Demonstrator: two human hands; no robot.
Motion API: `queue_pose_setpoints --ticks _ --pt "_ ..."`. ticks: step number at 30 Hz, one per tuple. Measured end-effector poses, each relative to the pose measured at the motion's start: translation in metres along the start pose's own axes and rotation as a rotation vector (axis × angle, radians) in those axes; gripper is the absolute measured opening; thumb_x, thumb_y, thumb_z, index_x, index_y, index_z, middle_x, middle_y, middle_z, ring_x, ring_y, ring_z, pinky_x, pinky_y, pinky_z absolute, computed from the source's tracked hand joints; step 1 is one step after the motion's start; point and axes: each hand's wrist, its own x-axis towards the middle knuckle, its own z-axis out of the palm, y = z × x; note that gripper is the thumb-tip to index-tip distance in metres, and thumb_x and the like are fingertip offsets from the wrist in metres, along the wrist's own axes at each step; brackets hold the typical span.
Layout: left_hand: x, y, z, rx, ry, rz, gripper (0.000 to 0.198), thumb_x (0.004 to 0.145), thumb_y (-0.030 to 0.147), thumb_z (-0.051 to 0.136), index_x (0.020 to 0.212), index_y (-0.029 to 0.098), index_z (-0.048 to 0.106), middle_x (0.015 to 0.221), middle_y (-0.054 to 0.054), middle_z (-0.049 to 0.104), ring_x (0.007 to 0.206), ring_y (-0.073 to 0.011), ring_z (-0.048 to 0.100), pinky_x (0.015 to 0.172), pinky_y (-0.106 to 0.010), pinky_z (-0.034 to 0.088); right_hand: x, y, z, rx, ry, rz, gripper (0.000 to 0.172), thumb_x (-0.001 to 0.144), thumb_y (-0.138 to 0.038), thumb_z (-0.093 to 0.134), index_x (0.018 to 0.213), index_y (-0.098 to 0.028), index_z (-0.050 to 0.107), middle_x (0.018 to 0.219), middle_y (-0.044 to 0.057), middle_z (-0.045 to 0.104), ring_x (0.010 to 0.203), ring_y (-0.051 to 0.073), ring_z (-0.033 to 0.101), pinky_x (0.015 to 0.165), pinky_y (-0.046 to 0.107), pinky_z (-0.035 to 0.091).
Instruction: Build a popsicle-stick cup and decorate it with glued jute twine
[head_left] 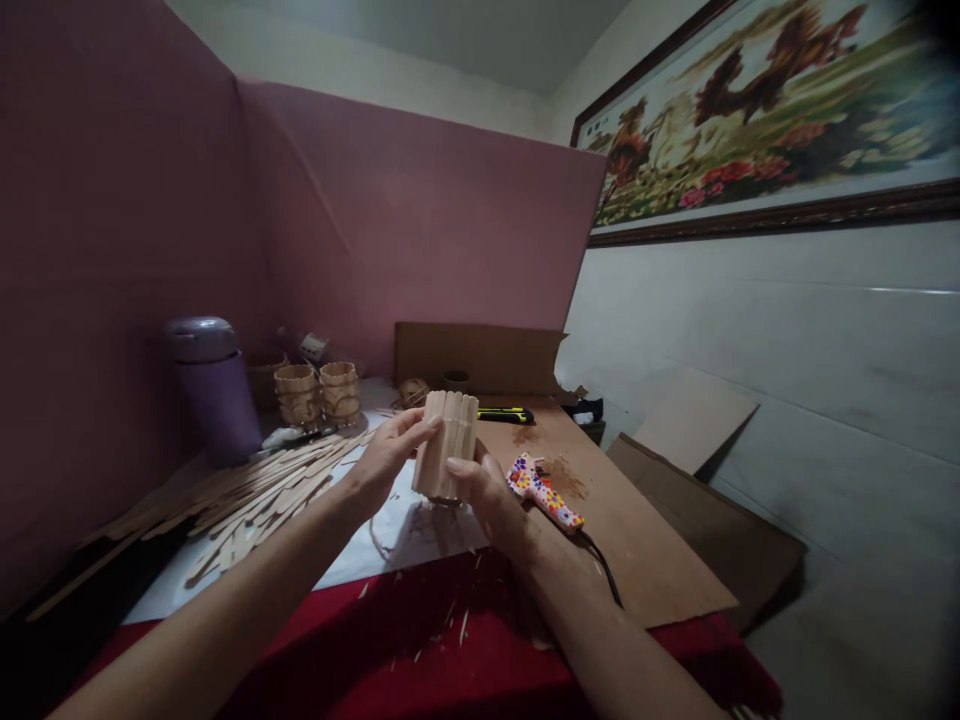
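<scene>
Both hands hold a small cup made of upright wooden craft sticks (447,445) above the table. My left hand (390,455) grips its left side with the thumb near the top rim. My right hand (487,495) closes on its lower right side, thumb across the front. A loose heap of flat wooden sticks (255,490) lies on white paper (390,545) to the left. A glue gun with coloured dots (541,490) rests on the cardboard sheet (645,540) just right of my right hand, its black cord trailing toward me.
Two finished stick cups (319,392) wrapped with twine stand at the back beside a purple flask (214,390). A twine ball (412,392), a yellow-black utility knife (506,414) and a cardboard flap (480,355) are behind. Red cloth (450,650) covers the near table edge.
</scene>
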Motion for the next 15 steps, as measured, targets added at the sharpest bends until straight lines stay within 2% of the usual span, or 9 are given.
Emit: queue_pose_setpoints --ticks 5,8,11,15 --pt "0.001 -0.014 -0.002 -0.027 0.032 -0.03 0.046 0.082 0.053 0.059 0.112 0.018 0.065 0.107 -0.008 0.069 0.096 -0.0243 0.06 0.078 -0.032 0.042 -0.002 -0.003 0.001 0.056 -0.056 0.087 0.052 0.081 -0.04 0.056 0.128 -0.019 0.05 0.115 0.009 0.066 0.104 0.027 0.063 0.09 0.042 0.052" --pt "-0.004 -0.022 -0.004 -0.124 -0.003 -0.042 0.048 0.085 0.054 0.055 0.114 0.018 0.063 0.107 -0.009 0.069 0.095 -0.0247 0.062 0.08 -0.033 0.044 -0.002 -0.001 0.003 0.076 -0.075 0.097 0.055 0.078 -0.04 0.062 0.128 -0.019 0.049 0.121 0.01 0.063 0.107 0.027 0.062 0.091 0.042 0.051" --pt "-0.011 -0.024 -0.005 -0.239 -0.036 -0.053 0.047 0.084 0.05 0.059 0.119 0.018 0.061 0.109 -0.009 0.069 0.099 -0.0253 0.062 0.085 -0.034 0.044 -0.002 0.002 0.005 0.035 -0.068 0.094 0.059 0.074 -0.041 0.067 0.127 -0.021 0.05 0.12 0.009 0.064 0.111 0.028 0.06 0.093 0.043 0.05" --pt "-0.018 -0.02 -0.002 -0.289 -0.074 -0.065 0.045 0.086 0.042 0.058 0.125 0.02 0.057 0.113 -0.009 0.068 0.104 -0.026 0.061 0.089 -0.035 0.044 -0.002 0.006 0.007 -0.023 -0.019 0.078 0.053 0.076 -0.041 0.068 0.123 -0.023 0.054 0.122 0.007 0.064 0.117 0.028 0.057 0.098 0.045 0.048"
